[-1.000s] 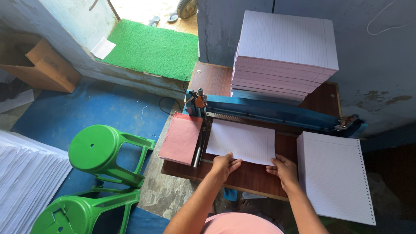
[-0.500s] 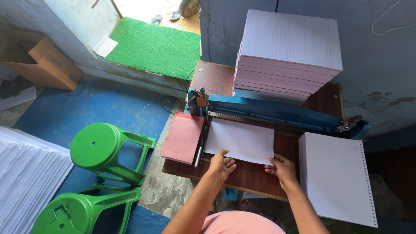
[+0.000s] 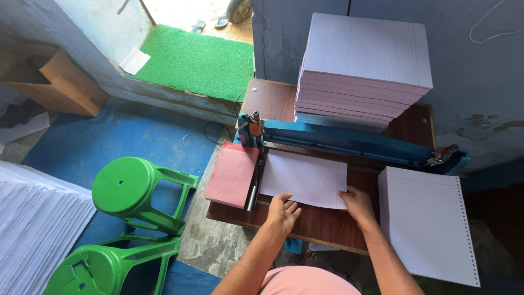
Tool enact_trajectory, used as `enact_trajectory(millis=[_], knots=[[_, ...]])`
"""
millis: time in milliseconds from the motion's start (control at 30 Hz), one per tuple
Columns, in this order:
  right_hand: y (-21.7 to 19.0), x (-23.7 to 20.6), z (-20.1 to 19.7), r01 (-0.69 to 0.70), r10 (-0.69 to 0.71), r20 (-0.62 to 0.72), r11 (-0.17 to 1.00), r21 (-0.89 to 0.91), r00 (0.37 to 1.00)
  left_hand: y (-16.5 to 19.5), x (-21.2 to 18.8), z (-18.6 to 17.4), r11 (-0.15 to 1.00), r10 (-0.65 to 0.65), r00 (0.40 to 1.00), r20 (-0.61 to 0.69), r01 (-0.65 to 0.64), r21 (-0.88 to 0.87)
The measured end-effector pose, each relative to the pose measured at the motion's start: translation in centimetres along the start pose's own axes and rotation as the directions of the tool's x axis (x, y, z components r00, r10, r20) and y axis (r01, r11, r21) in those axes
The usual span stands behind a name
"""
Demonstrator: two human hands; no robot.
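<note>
held flat at the near edge: a thin batch of ruled sheets (image 3: 303,177) on the brown bench (image 3: 322,226), far edge tucked under the long blue punching machine (image 3: 349,143). left hand (image 3: 283,211) spread low at the near left corner, fingers (image 3: 292,207) extended and pressing down, gripping nothing. right hand (image 3: 357,203) at the near right corner, fingers laid open over the edge of the paper, not closed round it.

judged as the squaring and feeding step. best done with even pressure from both hands, so that the batch slid straight in and met the machine's back stop along its whole width. left edge looked close to the metal side guide (image 3: 254,183); worth nudging it until touching, else the row of holes would likely run askew. worth keeping fingers on the near margin only, well away from the blue bar. could not tell whether the sheets were fully seated, since the far edge was hidden under the bar.

nearby: a pink pad (image 3: 231,173) left of the guide, overhanging the bench; a punched stack (image 3: 428,221) with holes down its right margin just beside the right hand; a tall stack of ruled paper (image 3: 363,65) behind the machine. on the floor, two green stools (image 3: 134,188).
</note>
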State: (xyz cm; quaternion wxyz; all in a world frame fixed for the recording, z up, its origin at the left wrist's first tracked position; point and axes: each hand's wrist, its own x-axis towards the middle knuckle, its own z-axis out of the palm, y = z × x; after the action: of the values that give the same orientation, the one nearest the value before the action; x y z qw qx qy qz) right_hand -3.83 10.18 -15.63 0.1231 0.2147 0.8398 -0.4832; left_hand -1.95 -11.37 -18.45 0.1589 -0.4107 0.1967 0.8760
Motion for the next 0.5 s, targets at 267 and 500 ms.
enact_trajectory(millis=[267,500], knots=[[-0.8,0.5,-0.4,-0.016,0.014,0.036,0.998,0.054,0.999,-0.5,-0.5,0.1,0.999,-0.001,0.999,-0.046,0.0,-0.032],[-1.4,0.9,-0.7,0.168,-0.144,0.163,0.976,-0.142,0.976,-0.8,-0.1,-0.5,0.996,-0.05,0.999,-0.009,0.049,-0.071]])
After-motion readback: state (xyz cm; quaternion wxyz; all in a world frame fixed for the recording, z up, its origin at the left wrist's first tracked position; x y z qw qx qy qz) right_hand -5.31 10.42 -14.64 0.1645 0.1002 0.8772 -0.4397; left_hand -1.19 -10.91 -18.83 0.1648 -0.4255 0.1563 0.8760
